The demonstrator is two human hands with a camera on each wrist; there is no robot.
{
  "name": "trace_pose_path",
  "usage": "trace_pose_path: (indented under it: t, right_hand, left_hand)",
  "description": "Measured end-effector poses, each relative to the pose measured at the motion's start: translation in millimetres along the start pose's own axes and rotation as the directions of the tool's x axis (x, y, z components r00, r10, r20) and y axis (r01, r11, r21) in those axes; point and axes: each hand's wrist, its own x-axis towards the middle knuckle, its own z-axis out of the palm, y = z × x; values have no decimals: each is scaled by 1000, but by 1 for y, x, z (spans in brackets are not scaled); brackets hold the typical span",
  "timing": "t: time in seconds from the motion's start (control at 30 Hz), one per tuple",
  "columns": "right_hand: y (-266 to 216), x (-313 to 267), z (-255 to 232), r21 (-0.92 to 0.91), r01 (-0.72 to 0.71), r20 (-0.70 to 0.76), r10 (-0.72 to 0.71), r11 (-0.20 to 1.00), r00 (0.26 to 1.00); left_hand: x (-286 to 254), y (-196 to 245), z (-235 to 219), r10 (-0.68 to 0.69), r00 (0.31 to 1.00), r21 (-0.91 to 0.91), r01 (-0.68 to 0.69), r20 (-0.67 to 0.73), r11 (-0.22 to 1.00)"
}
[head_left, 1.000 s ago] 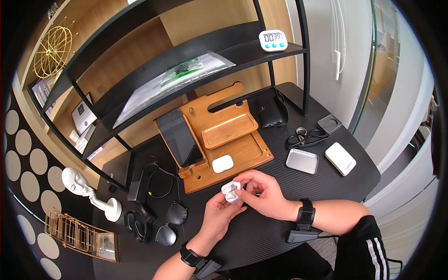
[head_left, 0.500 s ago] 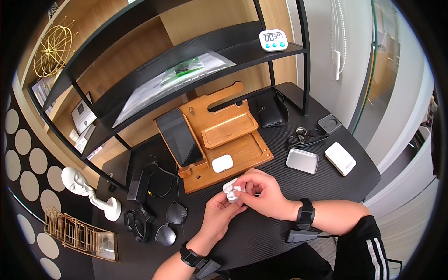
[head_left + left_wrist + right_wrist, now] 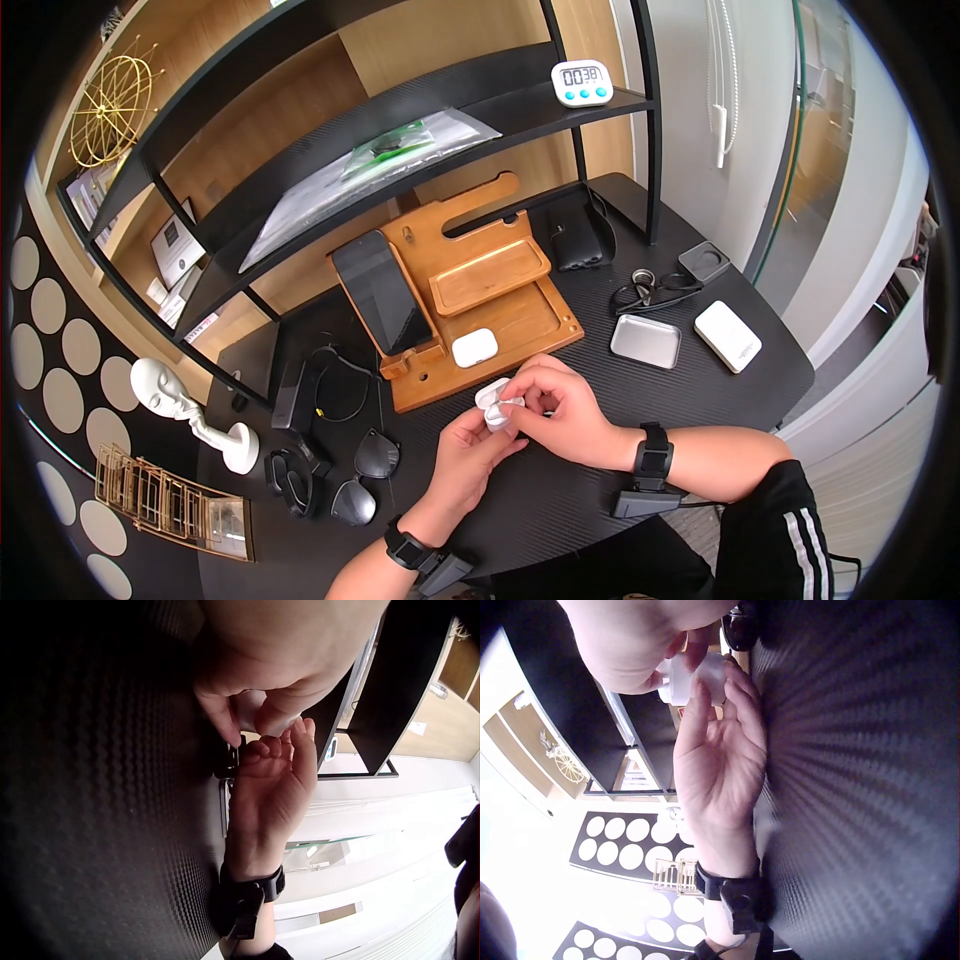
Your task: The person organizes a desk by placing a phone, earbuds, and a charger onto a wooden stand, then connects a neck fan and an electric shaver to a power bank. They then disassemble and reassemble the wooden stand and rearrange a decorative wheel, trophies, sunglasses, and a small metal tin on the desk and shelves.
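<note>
Head view showed an open white case [image 3: 495,412] between the hands, in front of the wooden stand [image 3: 470,369]. The left hand [image 3: 464,466] gripped it narrowly from the left and near side, thumb against its wall. The right hand [image 3: 568,424], thumb and fingers curled close, gripped at its right side, by the opening; whether the fingertips also pinched something small could not be told. Its lid stood raised toward the far left, leaving the opening nearer the right hand. 1 other white case [image 3: 475,348] rested on the stand.
</note>
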Motion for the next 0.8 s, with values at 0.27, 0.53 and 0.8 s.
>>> trace_pose_path:
  t: [0.27, 0.53, 0.8]
  right_hand:
    - [-3, 0, 1, 50, -56, -15, 57, 997, 998]
    - [-4, 1, 0, 58, -72, -5, 73, 996, 997]
    - [-7, 1, -1, 123, -78, 27, 75, 989, 997]
  left_hand:
    - [0, 3, 2, -17, 1000, -17, 17, -19, 1000]
    - [1, 2, 0, -22, 1000, -24, 22, 1, 999]
    - [0, 4, 2, -8, 1000, -14, 8, -12, 1000]
